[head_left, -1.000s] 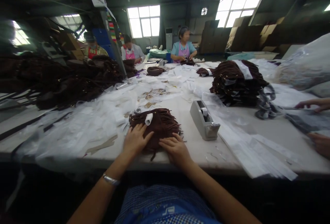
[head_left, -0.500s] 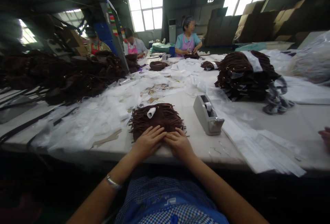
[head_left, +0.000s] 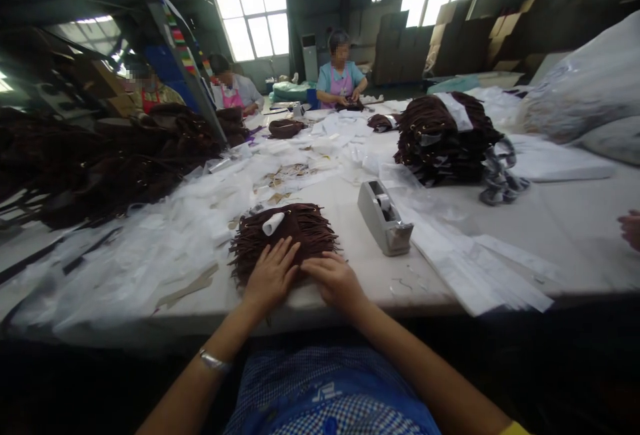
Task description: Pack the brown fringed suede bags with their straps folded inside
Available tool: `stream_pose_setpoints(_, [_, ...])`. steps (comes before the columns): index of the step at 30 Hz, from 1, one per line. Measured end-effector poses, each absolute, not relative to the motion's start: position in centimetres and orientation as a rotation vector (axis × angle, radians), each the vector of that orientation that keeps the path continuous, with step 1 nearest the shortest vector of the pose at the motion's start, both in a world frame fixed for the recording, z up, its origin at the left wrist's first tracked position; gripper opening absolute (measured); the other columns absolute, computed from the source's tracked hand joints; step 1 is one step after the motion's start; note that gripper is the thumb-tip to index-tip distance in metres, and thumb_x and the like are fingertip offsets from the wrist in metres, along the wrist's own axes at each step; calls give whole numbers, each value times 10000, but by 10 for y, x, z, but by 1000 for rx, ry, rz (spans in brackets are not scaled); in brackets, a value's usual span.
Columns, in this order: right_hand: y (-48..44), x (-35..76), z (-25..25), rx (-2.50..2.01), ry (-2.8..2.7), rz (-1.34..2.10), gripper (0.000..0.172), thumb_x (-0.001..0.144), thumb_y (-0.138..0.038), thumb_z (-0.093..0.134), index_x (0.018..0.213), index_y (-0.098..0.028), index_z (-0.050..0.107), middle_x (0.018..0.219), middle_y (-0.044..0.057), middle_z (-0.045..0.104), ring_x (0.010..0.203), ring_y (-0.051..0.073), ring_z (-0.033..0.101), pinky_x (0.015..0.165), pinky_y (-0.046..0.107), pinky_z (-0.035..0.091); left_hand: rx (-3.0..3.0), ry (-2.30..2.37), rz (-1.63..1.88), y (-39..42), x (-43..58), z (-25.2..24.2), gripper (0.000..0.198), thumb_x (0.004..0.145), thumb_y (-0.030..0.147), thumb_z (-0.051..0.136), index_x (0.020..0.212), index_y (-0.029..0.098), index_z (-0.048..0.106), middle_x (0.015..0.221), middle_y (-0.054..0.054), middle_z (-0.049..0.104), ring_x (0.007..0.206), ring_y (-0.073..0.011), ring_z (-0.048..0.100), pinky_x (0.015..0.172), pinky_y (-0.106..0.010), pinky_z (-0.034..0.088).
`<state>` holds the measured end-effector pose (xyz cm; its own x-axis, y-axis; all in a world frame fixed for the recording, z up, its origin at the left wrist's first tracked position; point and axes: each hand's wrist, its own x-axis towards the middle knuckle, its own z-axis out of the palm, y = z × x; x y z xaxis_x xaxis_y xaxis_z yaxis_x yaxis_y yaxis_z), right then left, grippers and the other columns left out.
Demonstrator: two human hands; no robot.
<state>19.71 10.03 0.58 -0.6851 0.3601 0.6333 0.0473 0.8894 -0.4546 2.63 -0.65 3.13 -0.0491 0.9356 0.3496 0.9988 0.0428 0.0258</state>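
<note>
A dark brown fringed bag (head_left: pixel 305 225) lies flat near the front edge of the table, strips fanning out at both sides. A small white roll (head_left: pixel 273 223) rests on its upper part, and gold-coloured eyelets line its far edge. My left hand (head_left: pixel 273 271) presses flat on the bag's near half with fingers stretched out. Beside it my right hand (head_left: pixel 336 281) rests on the bag's near right part, fingers extended and angled inward. Just right of the bag stands a grey tape dispenser (head_left: pixel 385 218).
Clear plastic bags (head_left: pixel 145 255) heap up on the left, near a mound of brown bags (head_left: pixel 100 161). A stack of fringed bags (head_left: pixel 445 138) and white sheets (head_left: pixel 465 268) occupy the right. A co-worker (head_left: pixel 341 75) handles something brown across the table; another person's hand (head_left: pixel 631 229) shows at right.
The view has swung right, so things sit farther left. My left hand has slid farther up onto the bag, and its fingers are more spread; my right hand has turned slightly inward.
</note>
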Motion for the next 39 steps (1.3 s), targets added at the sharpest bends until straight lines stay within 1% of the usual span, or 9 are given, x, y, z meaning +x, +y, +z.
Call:
stream_pose_setpoints(3, [133,212,17,-692,-2091,689,286,974,-250,457,1144,-194,680,1123,101,712,1039,203,661,922,326,499,-1951,-2105,-320,-7,16,8,523,994,322,382,1498,188,351,1561,-120,335,1450,-269,301,1156,-534,274])
stream_pose_setpoints(8, [182,189,23,-1151,-2230,1348,565,952,-613,394,818,-168,715,630,46,692,528,184,654,568,281,500,-1974,-2104,-369,-17,13,5,601,991,333,391,1545,183,214,1563,-116,332,1442,-256,323,1158,-498,277])
stream_pose_setpoints(11, [191,163,24,-1183,-2239,1561,589,864,-678,510,703,-148,712,611,51,688,598,198,667,612,282,504,-1995,-2102,-429,-16,13,11,671,978,355,419,1562,185,134,1542,-121,372,1408,-251,388,1140,-465,314])
stream_pose_setpoints(16, [176,157,27,-983,-1899,1786,421,775,-537,686,893,-136,732,884,54,751,801,202,683,745,293,523,-1975,-2134,-465,-18,14,18,663,958,393,460,1549,217,216,1527,-90,408,1363,-262,452,1100,-458,375])
stream_pose_setpoints(22, [164,197,25,-1253,-2048,1617,381,883,-492,540,925,-152,708,754,29,730,606,177,641,535,257,465,-2024,-2155,-475,-25,22,13,697,913,507,514,1525,246,309,1430,-105,539,1272,-313,537,1057,-494,422])
stream_pose_setpoints(26, [165,215,52,-1399,-2503,905,293,919,-401,524,844,-188,711,715,46,722,698,226,682,634,296,489,-2046,-2152,-495,-24,23,9,667,904,495,527,1511,289,342,1425,-95,544,1309,-352,489,1078,-556,379])
stream_pose_setpoints(29, [150,202,76,-1233,-2497,338,240,949,-354,518,1051,-216,686,960,88,743,914,256,692,799,347,518,-2045,-2202,-541,-23,28,11,658,902,476,531,1505,279,358,1429,-94,540,1339,-358,452,1094,-569,354])
stream_pose_setpoints(34, [112,156,50,-589,-2663,359,369,988,-288,435,1313,-174,568,1359,116,591,1277,257,527,1068,414,427,-2015,-2269,-606,-25,22,18,633,914,472,511,1477,201,405,1484,-95,479,1379,-323,408,1135,-529,325])
stream_pose_setpoints(39, [110,148,19,-517,-2851,287,513,984,-302,447,1482,-192,392,1554,112,354,1422,298,343,1122,529,336,-1564,-2532,-403,-63,-40,13,520,926,485,483,1375,228,534,1456,-116,507,1365,-395,408,1061,-662,336])
